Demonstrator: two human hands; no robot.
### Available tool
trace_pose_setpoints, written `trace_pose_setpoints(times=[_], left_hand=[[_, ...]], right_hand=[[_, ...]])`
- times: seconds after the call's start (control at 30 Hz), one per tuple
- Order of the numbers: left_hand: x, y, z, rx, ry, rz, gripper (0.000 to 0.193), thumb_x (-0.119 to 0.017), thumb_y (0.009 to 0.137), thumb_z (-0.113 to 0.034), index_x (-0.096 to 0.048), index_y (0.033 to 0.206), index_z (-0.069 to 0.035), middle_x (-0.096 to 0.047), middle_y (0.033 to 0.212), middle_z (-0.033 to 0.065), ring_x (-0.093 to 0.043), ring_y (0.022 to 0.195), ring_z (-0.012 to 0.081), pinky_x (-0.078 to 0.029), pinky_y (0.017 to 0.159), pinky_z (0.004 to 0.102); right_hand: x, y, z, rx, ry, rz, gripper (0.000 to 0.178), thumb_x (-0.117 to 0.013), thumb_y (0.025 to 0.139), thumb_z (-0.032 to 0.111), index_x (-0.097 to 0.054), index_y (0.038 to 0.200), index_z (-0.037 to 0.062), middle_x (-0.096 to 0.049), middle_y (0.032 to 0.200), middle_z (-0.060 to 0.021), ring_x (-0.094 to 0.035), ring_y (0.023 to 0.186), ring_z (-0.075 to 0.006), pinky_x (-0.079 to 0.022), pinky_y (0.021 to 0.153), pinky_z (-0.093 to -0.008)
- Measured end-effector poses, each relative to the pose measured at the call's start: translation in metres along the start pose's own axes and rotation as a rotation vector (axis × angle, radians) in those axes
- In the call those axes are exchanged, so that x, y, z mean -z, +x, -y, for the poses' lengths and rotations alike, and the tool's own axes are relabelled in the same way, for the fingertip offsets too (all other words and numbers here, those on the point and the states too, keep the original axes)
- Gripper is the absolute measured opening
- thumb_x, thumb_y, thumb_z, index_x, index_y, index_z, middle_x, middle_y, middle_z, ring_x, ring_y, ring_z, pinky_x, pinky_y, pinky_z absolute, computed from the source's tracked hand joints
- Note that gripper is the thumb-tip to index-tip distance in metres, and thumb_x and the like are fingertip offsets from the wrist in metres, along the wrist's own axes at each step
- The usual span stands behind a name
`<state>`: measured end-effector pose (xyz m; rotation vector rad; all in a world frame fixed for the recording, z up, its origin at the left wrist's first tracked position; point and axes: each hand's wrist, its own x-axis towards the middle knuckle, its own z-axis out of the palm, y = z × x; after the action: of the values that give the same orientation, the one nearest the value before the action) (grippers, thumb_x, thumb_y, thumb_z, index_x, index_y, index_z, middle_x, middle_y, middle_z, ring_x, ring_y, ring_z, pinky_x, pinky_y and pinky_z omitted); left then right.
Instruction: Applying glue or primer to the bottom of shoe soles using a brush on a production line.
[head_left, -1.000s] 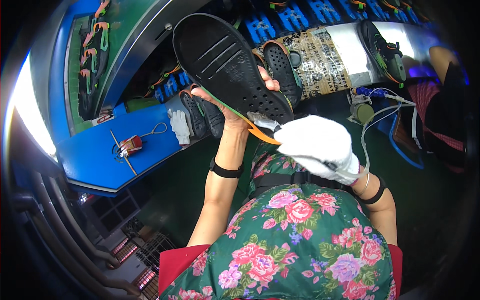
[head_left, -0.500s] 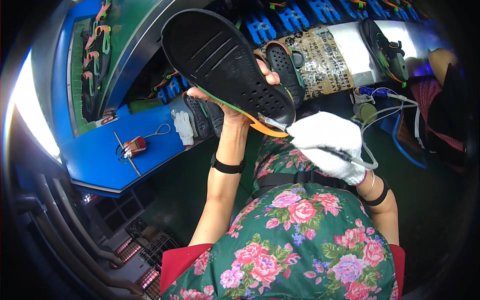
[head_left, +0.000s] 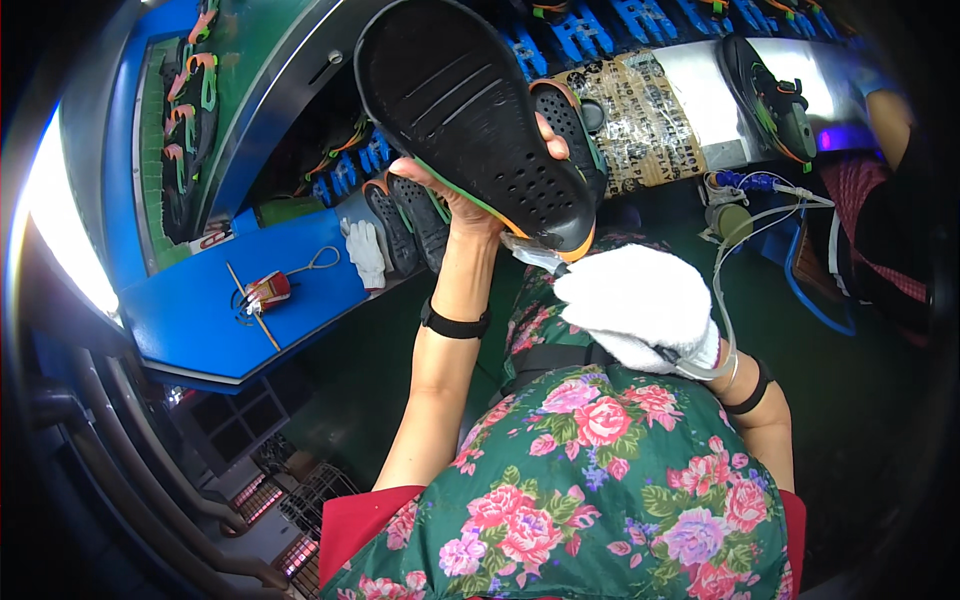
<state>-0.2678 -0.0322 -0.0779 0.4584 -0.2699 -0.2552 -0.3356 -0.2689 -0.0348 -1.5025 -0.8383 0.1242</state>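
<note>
1. left hand (head_left: 470,195): bare, raised above the lap, fingers closed around the edge of the black shoe sole (head_left: 470,115); thumb at the near edge, one fingertip visible over the far edge.
2. black shoe sole: held tread side toward the camera, tilted, with grooves at the upper end, small perforations at the lower end, and a green and orange rim along the near edge.
3. right hand (head_left: 635,305): covered by a white glove, curled shut on a thin tool (head_left: 530,252) whose tip meets the lower end of the sole; a clear tube (head_left: 722,300) runs from the hand.
4. black wristband (head_left: 453,325): on the left wrist.
5. blue bench (head_left: 200,310): to the left, carrying a white glove (head_left: 365,252), a small red tool (head_left: 262,290) and further soles (head_left: 405,215).
6. taped panel (head_left: 645,115): behind the held sole.
</note>
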Motion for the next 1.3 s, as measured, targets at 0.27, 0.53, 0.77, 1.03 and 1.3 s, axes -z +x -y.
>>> trace_pose_setpoints(times=[0.27,0.53,0.77,1.03,1.3], left_hand=[[-0.001,-0.003,0.007,-0.006,0.014,-0.037,0.125,-0.063,0.056,-0.097,-0.053,0.138,-0.004,-0.065,0.11,0.0214,-0.065,0.095,0.0306,-0.053,0.085,0.0459],[-0.004,-0.005,0.006,0.057,0.025,-0.076,0.127,-0.063,0.052,-0.098,-0.053,0.136,-0.003,-0.065,0.107,0.0217,-0.064,0.094,0.0312,-0.051,0.082,0.0453],[0.004,-0.006,0.012,0.089,-0.061,0.026,0.136,-0.063,0.046,-0.1,-0.051,0.134,0.004,-0.065,0.108,0.0235,-0.064,0.093,0.0356,-0.051,0.084,0.0466],[0.005,0.004,0.007,0.12,-0.022,0.179,0.151,-0.057,0.038,-0.106,-0.044,0.138,0.007,-0.063,0.111,0.0235,-0.064,0.101,0.0363,-0.051,0.089,0.0483],[-0.026,0.023,-0.004,0.121,0.187,0.105,0.131,-0.057,0.047,-0.104,-0.058,0.119,0.005,-0.066,0.097,0.0219,-0.068,0.084,0.0324,-0.05,0.079,0.0452]], right_hand=[[0.005,0.005,0.004,-0.012,-0.042,-0.209,0.018,-0.081,0.072,-0.001,-0.077,0.087,0.0062,-0.077,0.096,-0.0122,-0.074,0.09,-0.0292,-0.059,0.079,-0.0365],[0.002,-0.006,-0.008,-0.08,-0.022,-0.194,0.013,-0.079,0.075,-0.002,-0.076,0.087,0.0032,-0.077,0.096,-0.0141,-0.074,0.089,-0.0282,-0.058,0.079,-0.0359],[0.001,-0.01,-0.01,-0.216,0.125,-0.299,0.009,-0.077,0.076,-0.003,-0.075,0.084,0.0014,-0.077,0.093,-0.0157,-0.075,0.086,-0.0267,-0.059,0.078,-0.0357],[0.005,-0.005,-0.004,0.013,-0.041,-0.213,0.017,-0.08,0.073,-0.001,-0.077,0.088,0.0056,-0.077,0.094,-0.0132,-0.074,0.087,-0.0286,-0.058,0.076,-0.0362],[0.008,-0.004,-0.002,-0.094,0.272,-0.16,0.015,-0.078,0.074,-0.003,-0.078,0.089,0.0017,-0.076,0.093,-0.0154,-0.074,0.088,-0.0281,-0.058,0.078,-0.036]])
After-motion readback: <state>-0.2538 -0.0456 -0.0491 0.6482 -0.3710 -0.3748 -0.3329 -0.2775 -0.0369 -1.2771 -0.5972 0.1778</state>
